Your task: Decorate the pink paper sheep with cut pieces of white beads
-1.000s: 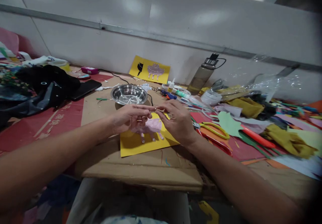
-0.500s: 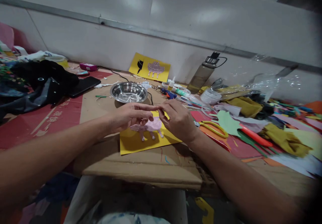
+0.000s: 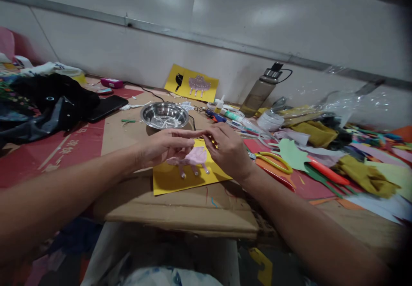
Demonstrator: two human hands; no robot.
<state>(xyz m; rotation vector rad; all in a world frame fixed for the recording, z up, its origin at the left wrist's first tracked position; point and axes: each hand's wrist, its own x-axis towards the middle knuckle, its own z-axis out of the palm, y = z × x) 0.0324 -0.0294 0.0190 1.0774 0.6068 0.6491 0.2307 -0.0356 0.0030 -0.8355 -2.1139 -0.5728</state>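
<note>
Both hands meet in the air above a yellow card (image 3: 172, 182) that carries a pale purple cut-out shape (image 3: 197, 156) with round beads at its leg ends. My left hand (image 3: 164, 146) has its index finger stretched out to the right, the other fingers loosely bent and apart, and it holds nothing I can see. At that fingertip, my right hand (image 3: 227, 149) pinches thumb and index together; anything between them is too small to make out. Just behind the hands stands a shiny metal bowl (image 3: 149, 118) with small clear pieces inside.
Yellow-handled scissors (image 3: 273, 161), a red comb-like piece (image 3: 326, 171) and cloth and paper scraps lie to the right. Behind are a glue gun (image 3: 215, 116), a tilted-looking bottle (image 3: 259, 93) and a decorated yellow card (image 3: 201, 84). A black phone (image 3: 107, 108) lies left.
The hands keep almost the same pose, fingertips touching above the card. The whole view has shifted very slightly; nothing else visibly moved.
</note>
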